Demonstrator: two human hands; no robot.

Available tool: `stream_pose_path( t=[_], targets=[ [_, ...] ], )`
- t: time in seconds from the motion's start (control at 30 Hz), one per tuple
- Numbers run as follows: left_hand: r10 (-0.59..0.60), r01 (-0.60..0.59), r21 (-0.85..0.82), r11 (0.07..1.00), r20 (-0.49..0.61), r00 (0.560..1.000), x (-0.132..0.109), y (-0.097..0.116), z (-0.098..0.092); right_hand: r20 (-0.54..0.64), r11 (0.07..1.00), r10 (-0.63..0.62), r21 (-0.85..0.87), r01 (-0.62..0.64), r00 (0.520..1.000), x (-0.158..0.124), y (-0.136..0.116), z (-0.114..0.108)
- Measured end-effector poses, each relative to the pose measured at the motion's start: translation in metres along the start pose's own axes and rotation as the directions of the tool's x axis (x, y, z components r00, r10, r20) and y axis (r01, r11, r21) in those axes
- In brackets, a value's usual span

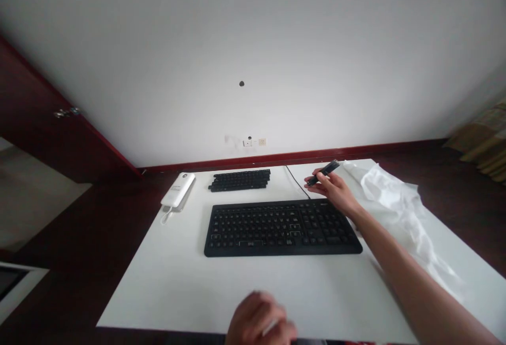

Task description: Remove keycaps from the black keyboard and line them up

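My right hand [330, 187] is closed around a small, slim black tool [327, 170] that looks like a brush, held above the table beyond the keyboard's right part. Below it, a black full-size keyboard [256, 229] lies flat on the white table [190, 292]. At the near edge is my left hand [261, 318], slightly blurred, its fingers curled; whatever is inside them, if anything, is hidden. Behind the keyboard's left half lies a black set of keys [239, 180] with a stepped outline, apparently loose keycaps in rows.
A white power bank-like device [178, 189] with a short looped cable rests at the table's left. Crumpled white sheeting [395, 202] covers the right side. The keyboard's cable [296, 180] runs toward the far edge. Beyond stand a wall with sockets [255, 142] and a dark red door [47, 107].
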State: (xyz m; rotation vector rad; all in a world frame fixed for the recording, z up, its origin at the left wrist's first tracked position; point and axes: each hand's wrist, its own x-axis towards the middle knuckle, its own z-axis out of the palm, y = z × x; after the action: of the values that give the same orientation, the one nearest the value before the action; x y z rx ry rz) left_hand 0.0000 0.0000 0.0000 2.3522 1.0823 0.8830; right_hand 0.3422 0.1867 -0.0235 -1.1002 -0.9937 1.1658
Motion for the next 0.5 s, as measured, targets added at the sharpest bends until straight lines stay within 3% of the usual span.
stream_pose_path(
  t=[0.03,0.13,0.23,0.33,0.5],
  targets=[
    [0.074,-0.073,-0.031,0.997,0.024,0.997,0.027,-0.002,0.011,0.008,1.000,0.004,0.001,-0.004,1.000,-0.001,0.001,-0.001],
    [0.037,-0.037,-0.014,0.999,0.017,0.999,0.110,-0.014,0.042,0.043,1.000,0.001,-0.008,0.000,0.999,-0.003,0.002,0.001],
    [0.020,-0.026,0.143,0.989,0.044,0.999,0.167,-0.028,0.067,0.070,1.000,-0.010,-0.022,0.011,0.998,-0.004,0.001,0.002],
    [0.015,-0.031,0.255,0.966,0.065,0.998,0.184,-0.039,0.086,0.058,0.999,0.008,-0.047,-0.005,0.998,-0.005,0.000,0.002],
    [0.025,-0.025,0.258,0.966,0.003,1.000,0.175,-0.044,0.098,0.012,0.993,0.054,-0.108,-0.053,0.998,-0.007,-0.001,0.009]
  ],
)
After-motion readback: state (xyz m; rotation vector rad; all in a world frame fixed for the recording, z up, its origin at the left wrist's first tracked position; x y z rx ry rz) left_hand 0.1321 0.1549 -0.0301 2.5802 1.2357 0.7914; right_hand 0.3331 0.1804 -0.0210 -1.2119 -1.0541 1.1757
